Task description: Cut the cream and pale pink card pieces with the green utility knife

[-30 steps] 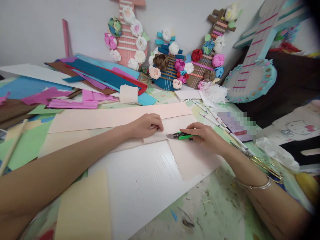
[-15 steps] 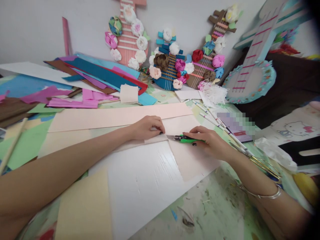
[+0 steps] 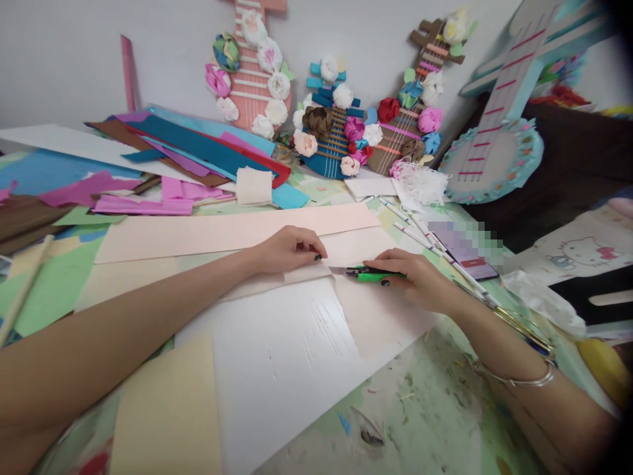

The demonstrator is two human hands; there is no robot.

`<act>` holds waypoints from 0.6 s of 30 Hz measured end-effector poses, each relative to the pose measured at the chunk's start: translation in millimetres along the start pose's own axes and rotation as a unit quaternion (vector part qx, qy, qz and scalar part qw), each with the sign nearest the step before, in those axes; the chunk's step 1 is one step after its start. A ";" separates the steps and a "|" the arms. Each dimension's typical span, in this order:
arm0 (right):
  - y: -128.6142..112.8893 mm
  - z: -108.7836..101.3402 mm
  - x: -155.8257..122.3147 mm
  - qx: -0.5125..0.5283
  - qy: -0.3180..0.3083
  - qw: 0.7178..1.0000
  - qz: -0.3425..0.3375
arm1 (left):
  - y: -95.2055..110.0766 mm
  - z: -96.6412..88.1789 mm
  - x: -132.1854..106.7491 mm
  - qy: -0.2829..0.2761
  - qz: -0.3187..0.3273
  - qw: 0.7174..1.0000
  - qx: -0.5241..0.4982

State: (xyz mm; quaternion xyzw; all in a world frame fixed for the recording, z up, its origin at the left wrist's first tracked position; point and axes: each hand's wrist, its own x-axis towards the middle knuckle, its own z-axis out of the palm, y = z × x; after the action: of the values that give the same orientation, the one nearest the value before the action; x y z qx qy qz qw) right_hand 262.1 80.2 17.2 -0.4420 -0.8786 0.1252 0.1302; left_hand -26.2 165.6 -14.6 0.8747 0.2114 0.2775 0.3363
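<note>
A green-and-black plastic utility knife (image 3: pixel 372 274) is showing against a pale pink paper sheet (image 3: pixel 380 320); at ten o'clock, magenta crepe strips (image 3: pixel 143 206) are lying.

Looking like craft workshop: showing paint-flecked green worktable (image 3: pixel 435 409) strewn with loose coloured paper sheets (image 3: pixel 208 148), propping flower-covered cardboard guitar models (image 3: pixel 332 142) against plain white wall (image 3: pixel 74 53) behind.

Left hand (image 3: pixel 289 249): palm down, fingers bent, tips pressing downward.
Left forearm (image 3: pixel 123 330): bare, stretched forward from lower left.
Right hand (image 3: pixel 415 280): knuckles up, fingers curled closed.
Right forearm (image 3: pixel 524 389): bare, angled in from lower right.
</note>
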 end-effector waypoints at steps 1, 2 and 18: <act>-0.6 0.1 2.6 0.000 0.003 1.000 -0.001 | 0.3 -0.1 0.0 0.000 -0.001 1.000 -0.002; -1.4 0.1 5.1 0.001 0.005 1.000 0.000 | 0.6 -0.3 0.0 0.000 -0.001 1.000 -0.004; -3.4 3.1 5.0 0.021 0.015 1.000 0.000 | 2.2 -1.1 -1.7 -0.038 0.029 0.999 -0.020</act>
State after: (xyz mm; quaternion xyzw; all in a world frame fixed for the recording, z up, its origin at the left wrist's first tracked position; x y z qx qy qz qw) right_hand 255.7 82.0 16.0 -0.4413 -0.8737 0.1364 0.1528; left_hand -27.8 163.6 -12.9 0.8836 0.1675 0.2583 0.3528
